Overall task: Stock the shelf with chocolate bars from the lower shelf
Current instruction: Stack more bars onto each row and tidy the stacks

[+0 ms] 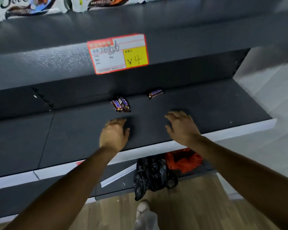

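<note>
Looking down on the dark shelf (73, 138), both my arms reach in over its front edge. I'd guess that's to line up stock. My left hand (114, 135) and right hand (181, 127) hover palm-down, fingers loose, holding nothing. Two overlapped Snickers bars (120, 104) lie just past the left fingertips. A single Snickers bar (155, 93) sits farther back, well beyond the right fingers.

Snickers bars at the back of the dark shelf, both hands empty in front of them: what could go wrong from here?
1. The two bars overlap, so the left hand might lift only one and knock the other aside.
2. The single bar lies far back under the upper shelf; the right hand could nudge it deeper, or bump that shelf's edge when reaching in.
</note>
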{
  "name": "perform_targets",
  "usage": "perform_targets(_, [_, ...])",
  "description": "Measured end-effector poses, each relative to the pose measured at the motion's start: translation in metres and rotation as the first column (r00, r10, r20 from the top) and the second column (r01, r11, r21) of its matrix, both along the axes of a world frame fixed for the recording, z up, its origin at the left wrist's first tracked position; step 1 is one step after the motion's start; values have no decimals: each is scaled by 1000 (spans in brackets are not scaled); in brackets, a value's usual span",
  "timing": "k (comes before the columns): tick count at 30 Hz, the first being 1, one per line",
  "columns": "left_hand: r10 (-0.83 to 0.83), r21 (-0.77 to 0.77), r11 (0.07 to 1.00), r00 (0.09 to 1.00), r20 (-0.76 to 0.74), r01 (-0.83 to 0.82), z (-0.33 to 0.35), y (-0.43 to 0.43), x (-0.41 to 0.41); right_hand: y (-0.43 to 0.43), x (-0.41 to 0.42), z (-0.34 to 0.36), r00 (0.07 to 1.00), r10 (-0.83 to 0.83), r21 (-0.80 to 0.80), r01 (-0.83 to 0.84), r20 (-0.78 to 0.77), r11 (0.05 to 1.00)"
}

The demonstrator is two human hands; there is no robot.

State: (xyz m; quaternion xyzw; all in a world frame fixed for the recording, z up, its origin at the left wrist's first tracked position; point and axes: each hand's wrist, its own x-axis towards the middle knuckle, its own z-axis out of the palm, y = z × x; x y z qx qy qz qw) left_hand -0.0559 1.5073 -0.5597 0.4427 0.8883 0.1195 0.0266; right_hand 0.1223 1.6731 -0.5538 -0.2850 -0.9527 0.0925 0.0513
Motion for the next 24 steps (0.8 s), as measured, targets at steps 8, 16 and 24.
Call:
perform_targets(8, [32, 0, 999, 999, 29, -32, -26, 52, -43, 45, -67, -34, 998, -46, -14, 47, 51, 999])
perform_targets(16, [69, -24, 997, 998, 2, -69, -42, 91, -63, 78, -114, -54, 994, -84, -48, 88, 77, 995])
perform_targets(24, [166, 13, 986, 984, -70, -166, -55, 106, -75, 102, -128, -66, 994, -82, 16, 81, 73, 997])
